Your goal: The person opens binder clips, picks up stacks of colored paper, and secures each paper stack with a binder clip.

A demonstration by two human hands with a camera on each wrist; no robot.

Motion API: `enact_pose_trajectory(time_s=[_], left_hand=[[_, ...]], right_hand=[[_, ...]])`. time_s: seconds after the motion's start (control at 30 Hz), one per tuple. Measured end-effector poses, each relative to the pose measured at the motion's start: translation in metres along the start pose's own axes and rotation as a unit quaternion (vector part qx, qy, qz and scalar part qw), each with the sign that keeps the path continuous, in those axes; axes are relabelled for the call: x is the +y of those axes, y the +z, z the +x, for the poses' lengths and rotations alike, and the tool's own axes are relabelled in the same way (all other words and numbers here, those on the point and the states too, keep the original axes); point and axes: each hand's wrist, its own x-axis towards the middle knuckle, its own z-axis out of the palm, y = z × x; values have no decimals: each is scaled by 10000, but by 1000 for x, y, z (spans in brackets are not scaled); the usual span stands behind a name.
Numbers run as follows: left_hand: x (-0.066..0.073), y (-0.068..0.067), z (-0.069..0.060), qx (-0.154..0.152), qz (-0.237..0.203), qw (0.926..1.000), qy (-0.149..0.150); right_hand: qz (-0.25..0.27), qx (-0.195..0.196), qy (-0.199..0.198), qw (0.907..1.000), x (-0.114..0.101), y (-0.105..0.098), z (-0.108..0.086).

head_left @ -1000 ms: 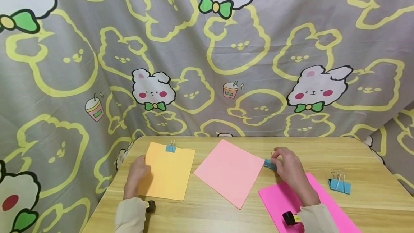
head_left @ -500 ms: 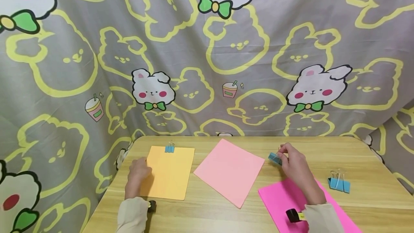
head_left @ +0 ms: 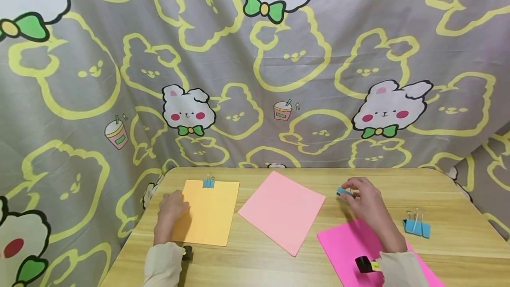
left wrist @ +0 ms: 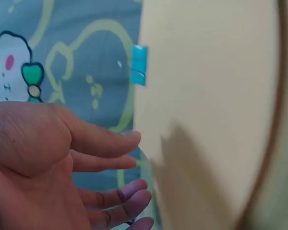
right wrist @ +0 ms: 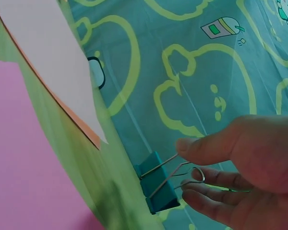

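A blue binder clip (head_left: pixel 344 191) is held by its wire handles between the thumb and fingers of my right hand (head_left: pixel 368 207), above the table to the right of the pink sheets (head_left: pixel 283 212). In the right wrist view the clip (right wrist: pixel 158 184) hangs from the fingertips of that hand (right wrist: pixel 240 167). My left hand (head_left: pixel 172 211) is at the left edge of the yellow-orange sheets (head_left: pixel 207 216), whose top edge carries another blue clip (head_left: pixel 208 183). The left wrist view shows the left hand (left wrist: pixel 77 167) with fingers extended beside the sheet edge; contact cannot be told.
Bright magenta sheets (head_left: pixel 346 245) lie at the front right, partly under my right forearm. A larger blue clip (head_left: pixel 416 228) stands on the table (head_left: pixel 458 207) at the right. A patterned curtain (head_left: pixel 239 70) hangs behind the table.
My right hand has moved right with the clip, away from the pink sheets' corner, and the clip has turned. The yellow-orange sheets have turned slightly, and the left hand has shifted a little.
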Motion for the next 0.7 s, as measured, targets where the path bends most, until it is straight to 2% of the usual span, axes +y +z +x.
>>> enact_pose_trajectory(time_s=[0.07,0.17,0.23,0.37,0.43,0.53,0.7], left_hand=[[11,0,-1,126,-3,9995,290],[28,3,-5,282,-246,9967,721],[38,8,-8,372,-364,9936,1007],[57,19,-12,470,-507,9878,1397],[67,24,-14,454,-515,9856,1545],[84,31,-17,313,-519,9852,1606],[106,43,-21,65,-469,9829,1777]], right_hand=[[13,-49,12,10000,1,-1,0],[40,-211,89,9997,3,-3,0],[49,-315,123,9994,3,-4,-1],[75,-502,180,9985,3,-9,-2],[47,-532,223,9983,2,-11,-3],[-25,-556,262,9981,2,-17,-3],[-125,-534,150,9984,5,-28,-3]])
